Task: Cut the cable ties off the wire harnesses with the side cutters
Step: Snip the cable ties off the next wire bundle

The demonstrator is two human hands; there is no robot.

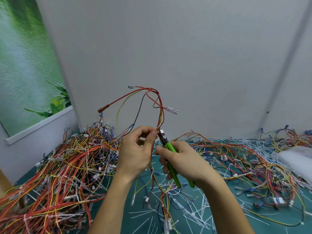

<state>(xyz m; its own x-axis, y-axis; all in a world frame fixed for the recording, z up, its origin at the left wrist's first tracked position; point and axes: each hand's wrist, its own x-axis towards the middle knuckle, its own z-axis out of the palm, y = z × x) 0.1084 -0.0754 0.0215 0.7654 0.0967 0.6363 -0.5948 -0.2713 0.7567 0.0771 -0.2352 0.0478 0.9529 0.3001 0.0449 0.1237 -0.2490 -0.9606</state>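
My left hand [135,152] pinches a wire harness [159,108] of red, yellow and black wires and holds it upright above the table. Its loose ends arch overhead and its lower part hangs to the mat. My right hand [182,162] grips the green-handled side cutters [170,159]. The cutter jaws [161,135] sit against the bundle just right of my left fingertips, at a white cable tie. Whether the jaws are closed on the tie is unclear.
A big heap of tied harnesses [59,166] fills the table's left side. More harnesses [253,157] spread across the right. Cut white cable ties [194,210] litter the green mat [148,222] in front. A white bag [297,159] lies far right. Walls stand close behind.
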